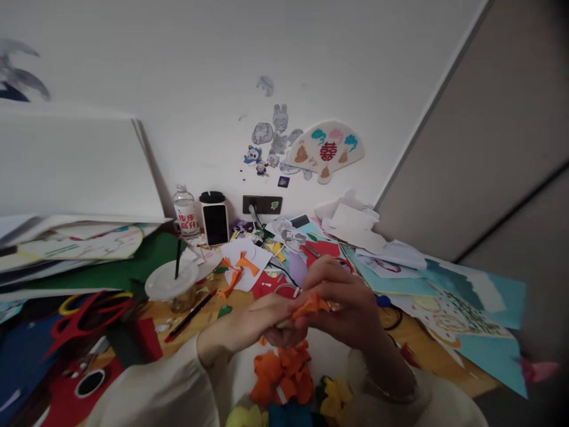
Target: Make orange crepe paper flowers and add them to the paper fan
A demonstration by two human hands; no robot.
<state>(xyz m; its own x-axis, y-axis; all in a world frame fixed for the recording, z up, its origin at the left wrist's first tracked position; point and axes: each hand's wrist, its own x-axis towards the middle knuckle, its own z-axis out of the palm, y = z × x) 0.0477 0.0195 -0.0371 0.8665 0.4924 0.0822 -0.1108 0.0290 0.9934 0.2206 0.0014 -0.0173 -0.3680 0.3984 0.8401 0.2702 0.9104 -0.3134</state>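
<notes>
A crumpled piece of orange craft paper [310,306] is pinched in the fingers of my right hand [340,302]. My left hand [253,323] reaches in from the lower left, its fingertips pressed against the paper's underside and partly hidden behind my right hand. Just below both hands lies a heap of orange paper pieces [282,373]. Yellow paper pieces [334,397] sit to its right, with a blue paper piece [288,416] and a yellow one [246,418] at the bottom edge of the view.
Red-handled scissors [91,314] lie on coloured paper at the left. A lidded plastic cup with a straw [172,283], a water bottle [185,212] and white paper with orange cut-outs [244,267] stand ahead. Teal card sheets [471,308] spread right; a wall [178,71] rises behind.
</notes>
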